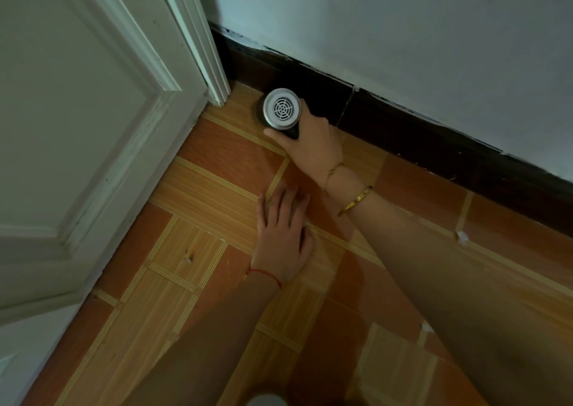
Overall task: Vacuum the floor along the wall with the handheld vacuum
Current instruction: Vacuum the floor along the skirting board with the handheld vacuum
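Note:
My right hand (311, 140) grips the handheld vacuum (281, 109), a dark cylinder whose silver round rear vent grille faces me. It points down at the floor in the corner where the black baseboard (403, 132) meets the door frame (214, 73); its nozzle is hidden under the body. My left hand (283, 238) lies flat on the tiled floor (192, 281), fingers spread, a little nearer to me than the vacuum. The wall (403, 33) above the baseboard is pale blue-white.
A white panelled door (77, 142) stands open on the left, its lower edge running diagonally across the floor. The orange and wood-patterned tiles stretch right along the baseboard. A white fleck (462, 236) lies on a tile joint at the right.

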Demonstrator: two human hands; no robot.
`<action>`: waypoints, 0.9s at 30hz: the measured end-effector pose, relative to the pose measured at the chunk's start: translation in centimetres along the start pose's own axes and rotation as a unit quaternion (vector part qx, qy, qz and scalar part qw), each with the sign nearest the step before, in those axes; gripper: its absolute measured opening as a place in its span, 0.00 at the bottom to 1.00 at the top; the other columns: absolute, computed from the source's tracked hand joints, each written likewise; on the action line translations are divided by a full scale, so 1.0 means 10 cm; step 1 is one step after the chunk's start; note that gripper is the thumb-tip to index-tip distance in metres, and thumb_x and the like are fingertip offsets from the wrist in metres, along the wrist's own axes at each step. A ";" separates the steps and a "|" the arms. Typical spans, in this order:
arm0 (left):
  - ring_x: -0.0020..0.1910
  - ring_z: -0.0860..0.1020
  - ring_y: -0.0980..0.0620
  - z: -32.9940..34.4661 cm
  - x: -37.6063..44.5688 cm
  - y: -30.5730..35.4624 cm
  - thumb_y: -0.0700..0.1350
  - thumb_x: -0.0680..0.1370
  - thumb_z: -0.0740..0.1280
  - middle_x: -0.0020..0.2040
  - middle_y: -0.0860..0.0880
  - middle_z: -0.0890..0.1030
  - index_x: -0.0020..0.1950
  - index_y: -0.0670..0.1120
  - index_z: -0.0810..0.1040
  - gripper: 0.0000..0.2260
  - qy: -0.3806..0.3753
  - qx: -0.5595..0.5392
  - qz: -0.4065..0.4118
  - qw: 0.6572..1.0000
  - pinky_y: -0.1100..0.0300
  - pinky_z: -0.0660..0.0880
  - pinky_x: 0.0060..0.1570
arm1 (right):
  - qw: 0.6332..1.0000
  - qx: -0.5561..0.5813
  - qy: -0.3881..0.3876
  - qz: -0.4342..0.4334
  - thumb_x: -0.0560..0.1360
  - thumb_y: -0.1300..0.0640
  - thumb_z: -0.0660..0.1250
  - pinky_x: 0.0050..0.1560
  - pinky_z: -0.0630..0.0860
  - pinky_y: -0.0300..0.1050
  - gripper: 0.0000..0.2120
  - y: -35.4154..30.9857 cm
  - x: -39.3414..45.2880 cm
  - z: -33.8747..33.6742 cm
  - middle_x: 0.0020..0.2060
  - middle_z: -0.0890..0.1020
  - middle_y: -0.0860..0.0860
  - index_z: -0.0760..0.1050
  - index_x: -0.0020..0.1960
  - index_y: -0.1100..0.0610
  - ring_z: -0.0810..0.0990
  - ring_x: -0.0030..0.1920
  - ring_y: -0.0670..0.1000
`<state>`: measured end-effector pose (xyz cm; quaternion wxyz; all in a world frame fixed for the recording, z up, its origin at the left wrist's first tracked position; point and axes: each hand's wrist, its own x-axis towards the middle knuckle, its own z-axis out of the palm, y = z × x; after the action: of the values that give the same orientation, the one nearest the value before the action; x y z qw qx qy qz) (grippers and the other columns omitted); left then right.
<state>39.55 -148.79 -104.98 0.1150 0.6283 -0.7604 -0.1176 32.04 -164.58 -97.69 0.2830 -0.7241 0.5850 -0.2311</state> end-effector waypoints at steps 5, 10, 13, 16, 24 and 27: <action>0.75 0.65 0.37 0.03 -0.01 -0.03 0.51 0.79 0.59 0.72 0.40 0.71 0.74 0.42 0.69 0.25 0.000 0.018 0.009 1.000 0.32 0.55 0.73 | 0.995 0.066 -0.055 -0.050 0.72 0.42 0.71 0.54 0.75 0.39 0.30 -0.24 0.10 0.26 0.58 0.81 0.49 0.70 0.68 0.55 0.80 0.58 0.49; 0.75 0.64 0.38 0.04 -0.01 -0.05 0.53 0.79 0.57 0.73 0.40 0.70 0.74 0.42 0.69 0.26 -0.011 0.019 0.008 1.000 0.32 0.56 0.73 | 0.987 0.056 -0.112 -0.101 0.71 0.43 0.72 0.54 0.72 0.35 0.29 -0.35 0.19 0.37 0.59 0.81 0.50 0.71 0.66 0.56 0.79 0.58 0.48; 0.77 0.62 0.39 0.04 -0.01 -0.04 0.53 0.80 0.57 0.74 0.41 0.68 0.75 0.43 0.67 0.26 -0.020 0.022 0.004 1.000 0.33 0.54 0.74 | 0.991 0.063 -0.087 -0.083 0.71 0.42 0.72 0.57 0.76 0.43 0.31 -0.29 0.24 0.36 0.58 0.81 0.50 0.71 0.67 0.57 0.79 0.58 0.48; 0.78 0.60 0.40 0.03 -0.01 -0.03 0.52 0.80 0.58 0.75 0.42 0.67 0.76 0.44 0.66 0.25 -0.014 0.014 0.001 1.000 0.33 0.54 0.74 | 0.997 0.043 -0.050 -0.048 0.71 0.39 0.71 0.58 0.77 0.46 0.34 -0.18 0.26 0.24 0.59 0.81 0.51 0.69 0.69 0.57 0.79 0.59 0.50; 0.77 0.62 0.40 0.03 -0.02 -0.03 0.50 0.80 0.58 0.74 0.42 0.69 0.73 0.43 0.70 0.23 -0.014 0.028 -0.001 1.000 0.35 0.52 0.75 | 0.999 0.031 -0.018 0.031 0.71 0.38 0.70 0.59 0.77 0.51 0.36 0.17 -0.03 -0.15 0.61 0.80 0.52 0.66 0.72 0.55 0.78 0.61 0.53; 0.76 0.62 0.41 0.02 -0.03 -0.03 0.51 0.80 0.58 0.74 0.43 0.69 0.75 0.44 0.68 0.24 -0.010 0.029 0.001 1.000 0.35 0.52 0.76 | 0.999 0.011 -0.018 0.026 0.71 0.37 0.69 0.58 0.78 0.52 0.35 0.25 -0.18 -0.25 0.60 0.80 0.52 0.66 0.71 0.54 0.79 0.60 0.52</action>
<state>39.80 -148.52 -105.30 0.0895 0.6298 -0.7649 -0.1015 28.18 -163.55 -97.58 0.3071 -0.7092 0.5962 -0.2172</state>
